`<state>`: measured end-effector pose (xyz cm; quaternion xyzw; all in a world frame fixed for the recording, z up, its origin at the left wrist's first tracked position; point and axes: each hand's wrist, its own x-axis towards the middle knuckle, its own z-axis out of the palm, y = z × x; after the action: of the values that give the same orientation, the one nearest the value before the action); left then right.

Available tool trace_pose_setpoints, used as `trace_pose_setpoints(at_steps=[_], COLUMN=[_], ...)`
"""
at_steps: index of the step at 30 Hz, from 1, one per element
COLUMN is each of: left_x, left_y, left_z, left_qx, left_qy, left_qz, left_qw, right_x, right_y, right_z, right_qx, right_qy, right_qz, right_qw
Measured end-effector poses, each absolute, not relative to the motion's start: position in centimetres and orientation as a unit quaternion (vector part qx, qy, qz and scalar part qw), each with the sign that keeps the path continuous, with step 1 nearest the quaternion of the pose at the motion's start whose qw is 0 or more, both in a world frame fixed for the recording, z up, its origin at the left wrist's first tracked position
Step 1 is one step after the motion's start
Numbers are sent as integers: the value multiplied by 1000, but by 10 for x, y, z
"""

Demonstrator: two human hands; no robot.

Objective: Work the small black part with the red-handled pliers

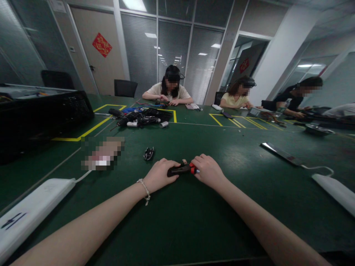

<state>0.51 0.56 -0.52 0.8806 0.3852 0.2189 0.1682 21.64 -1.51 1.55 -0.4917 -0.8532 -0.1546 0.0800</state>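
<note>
My right hand (208, 170) is closed around the red handles of a pair of pliers (183, 169), whose dark jaws point left. My left hand (161, 173), with a string bracelet at the wrist, is closed round a small black part (170, 171) at the jaw end. The fingers and jaws hide most of that part, so its kind does not show. A small pale bit (184, 162) shows just beyond the pliers. On the table to the left of them lies a black and silver broken piece (149, 153).
A green table (177, 229) bears a pile of black parts and tools (141, 116) farther back. A large black case (47, 118) stands left. White power banks (36, 210) with cables lie on both sides, a phone (280, 154) at right. Several people sit across the table.
</note>
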Motion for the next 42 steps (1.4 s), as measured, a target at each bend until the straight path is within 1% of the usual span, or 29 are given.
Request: trace_pose_setpoints(at_steps=[20, 33, 42], left_x=[5, 6, 5], left_y=[4, 4, 4], left_z=[-2, -3, -2], left_qx=[879, 882, 880], left_qy=[391, 388, 389], left_qz=[209, 209, 212], left_qw=[172, 169, 173], right_x=[217, 217, 217], right_y=[-16, -14, -15], right_z=[14, 13, 14], right_qx=[-488, -492, -495], right_qy=[-854, -852, -852], right_qz=[-154, -162, -148], right_qw=[86, 75, 84])
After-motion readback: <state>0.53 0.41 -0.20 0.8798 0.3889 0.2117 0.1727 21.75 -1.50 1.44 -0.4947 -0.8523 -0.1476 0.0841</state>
